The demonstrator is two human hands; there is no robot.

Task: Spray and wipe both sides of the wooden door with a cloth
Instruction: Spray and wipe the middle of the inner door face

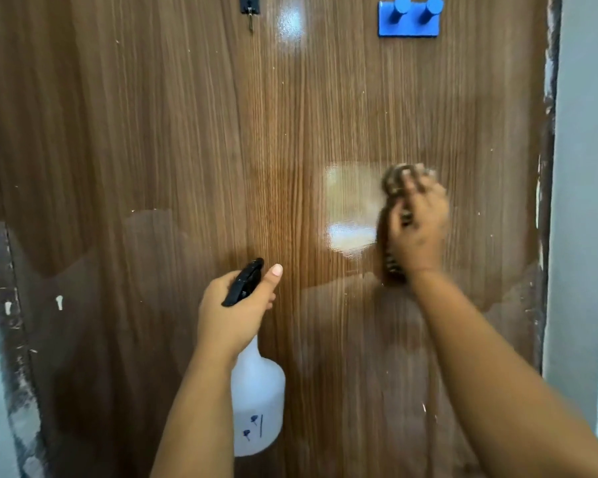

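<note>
A brown striped cloth [392,236] is pressed flat against the glossy brown wood-grain door [187,150] by the right hand [420,222], whose fingers are curled over its upper edge; both are motion-blurred. A translucent white plastic spray bottle [258,398] with a black trigger head [244,281] is gripped at the neck by the left hand [237,312], thumb raised. A blue two-peg hook [409,19] and a small black hook [249,8] are fixed near the door's top.

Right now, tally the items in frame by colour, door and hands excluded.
Blue: 1, the double-peg hook
Black: 1, the small hook
White with black trigger: 1, the spray bottle
Brown: 1, the cloth
Total: 4
</note>
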